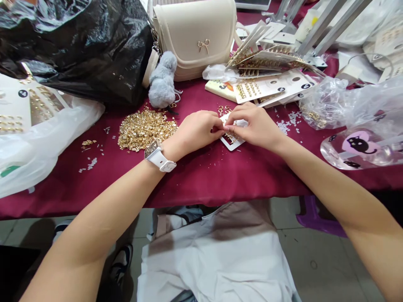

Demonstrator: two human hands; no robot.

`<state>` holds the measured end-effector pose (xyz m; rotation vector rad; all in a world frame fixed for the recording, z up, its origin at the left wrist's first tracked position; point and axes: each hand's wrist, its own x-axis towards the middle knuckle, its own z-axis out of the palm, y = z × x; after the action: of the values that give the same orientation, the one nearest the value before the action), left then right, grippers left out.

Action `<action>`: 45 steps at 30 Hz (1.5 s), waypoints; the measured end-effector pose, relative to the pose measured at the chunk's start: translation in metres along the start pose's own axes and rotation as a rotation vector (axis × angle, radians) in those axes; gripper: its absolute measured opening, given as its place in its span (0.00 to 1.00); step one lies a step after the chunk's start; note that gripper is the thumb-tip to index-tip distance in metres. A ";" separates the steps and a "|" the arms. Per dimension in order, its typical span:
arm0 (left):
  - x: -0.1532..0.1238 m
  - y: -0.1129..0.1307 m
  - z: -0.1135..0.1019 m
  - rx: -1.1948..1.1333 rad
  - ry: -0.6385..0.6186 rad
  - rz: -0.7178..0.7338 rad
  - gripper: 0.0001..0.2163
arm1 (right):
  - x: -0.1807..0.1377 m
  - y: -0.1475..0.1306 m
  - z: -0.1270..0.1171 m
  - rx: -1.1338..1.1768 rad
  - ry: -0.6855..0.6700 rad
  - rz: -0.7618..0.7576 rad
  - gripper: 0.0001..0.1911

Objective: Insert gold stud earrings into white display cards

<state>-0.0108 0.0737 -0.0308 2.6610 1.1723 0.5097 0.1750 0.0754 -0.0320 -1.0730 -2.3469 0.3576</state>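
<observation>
A small white earring card point(232, 145) with rows of gold pieces lies on the maroon cloth, partly covered by both hands. My left hand point(201, 129), a white-strapped watch on its wrist, reaches the card from the left with thumb and fingertips pinched together. From the right, my right hand point(252, 126) meets it over the card, its thumb and forefinger closed in a pinch. The fingertips hide whatever is between them. Just beyond the card lie a few loose gold earrings point(224, 110). To the left of my left hand is a heap of small gold pieces point(145, 129).
Behind stand a cream handbag point(195, 37) with a grey plush charm point(163, 79) and a black plastic bag point(78, 50). Filled earring cards point(267, 87) are stacked at the back right. Tiny clear plugs point(288, 122) and clear plastic bags point(362, 100) lie at right.
</observation>
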 end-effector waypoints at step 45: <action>0.001 0.003 0.000 0.019 -0.033 -0.023 0.08 | 0.003 0.002 -0.006 -0.085 -0.073 0.007 0.08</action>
<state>-0.0079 0.0725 -0.0296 2.6576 1.2024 0.4513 0.1782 0.0789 -0.0270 -1.1255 -2.4422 0.3068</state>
